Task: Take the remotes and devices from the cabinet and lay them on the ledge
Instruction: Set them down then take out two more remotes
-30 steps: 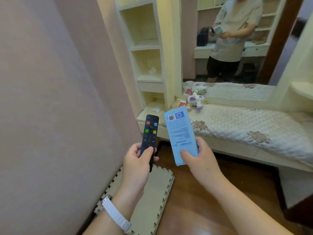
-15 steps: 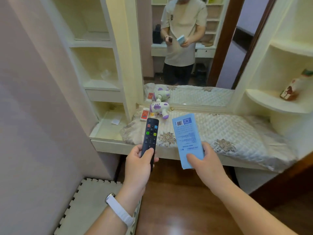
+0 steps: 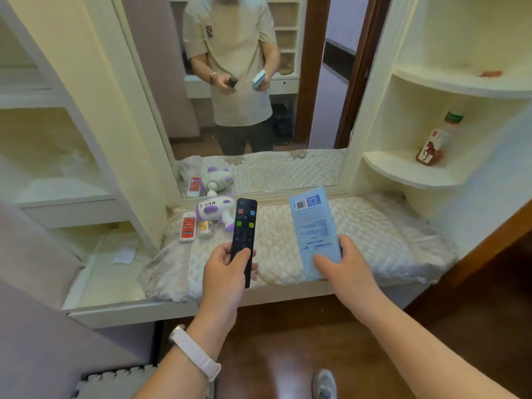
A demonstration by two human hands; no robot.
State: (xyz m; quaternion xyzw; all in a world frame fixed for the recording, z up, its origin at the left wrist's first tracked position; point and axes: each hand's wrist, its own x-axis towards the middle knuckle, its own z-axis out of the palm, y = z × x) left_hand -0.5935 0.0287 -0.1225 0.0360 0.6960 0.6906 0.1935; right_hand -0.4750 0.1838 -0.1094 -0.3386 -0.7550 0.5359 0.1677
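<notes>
My left hand (image 3: 227, 272) wrapped round lower end of black remote (image 3: 244, 236), thumb on top. My right hand (image 3: 344, 269) pinching bottom of flat blue box (image 3: 315, 230). Both held above quilted ledge (image 3: 374, 234), not yet down. Best move, I judge: lower flat onto bare quilt, side by side. Farther left, keep clear of white-purple toy (image 3: 216, 210) and red-white device (image 3: 188, 226) by mirror (image 3: 319, 82).
</notes>
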